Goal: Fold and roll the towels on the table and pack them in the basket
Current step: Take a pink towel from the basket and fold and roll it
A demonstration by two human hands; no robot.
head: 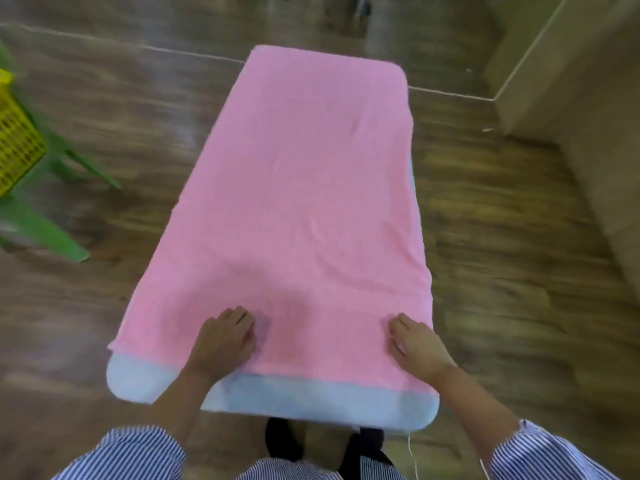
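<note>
Head view: a pink towel [304, 202] lies spread out flat along a pale blue surface [311, 396], covering nearly all of it — only a strip of the surface shows at the near end, plus a sliver along the right edge. The towel runs from the near end away to the far end, with a few soft creases across the middle.

Both hands are down on the near end of the towel. The left hand [223, 337] rests palm-down near the towel's middle, fingers loosely bent and spread on the cloth, gripping nothing that can be seen. The right hand [414, 344] sits at the near right corner, fingers also relaxed on the cloth — whether the thumb pinches the edge cannot be told. The two hands are well apart.

Striped sleeves [540, 452] frame the bottom of the view. Off to the far left, a yellow basket [17, 140] with a slotted wall sits on a green stand [45, 230], well apart from the surface. Wooden floor [502, 271] lies all around, blurred, and a beige wall [571, 81] rises at the far right.
</note>
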